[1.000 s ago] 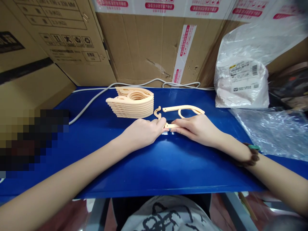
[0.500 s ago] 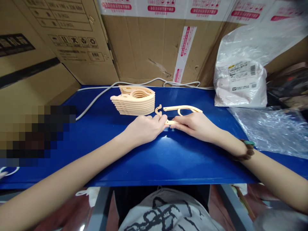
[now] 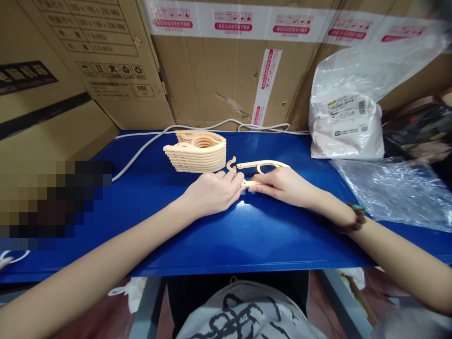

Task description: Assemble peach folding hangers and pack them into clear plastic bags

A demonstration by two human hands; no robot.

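My left hand (image 3: 214,192) is closed around the lower part of a cream plastic hanger hook (image 3: 231,165), its curved tip sticking up past the fingers. Facing it, my right hand (image 3: 286,187) pinches a cream hanger arm (image 3: 250,183), whose holed end points at my left fingertips. That end meets the left fingers; whether it touches the hook is hidden. Just beyond my right hand is another cream hanger arm (image 3: 252,164) with a loop under it, partly covered by the hand. To the left stands a neat stack of cream hanger pieces (image 3: 201,157).
The blue tabletop (image 3: 226,245) holds a white cable (image 3: 141,154) along its back. Cardboard boxes (image 3: 208,70) wall the rear and left. At right are a white plastic parcel bag (image 3: 348,122) and a clear plastic sheet (image 3: 395,193). Another person's fingers (image 3: 5,261) show at far left.
The view has shifted slightly. Both hands keep the same grip on the hook and the hanger arm, close together as before.
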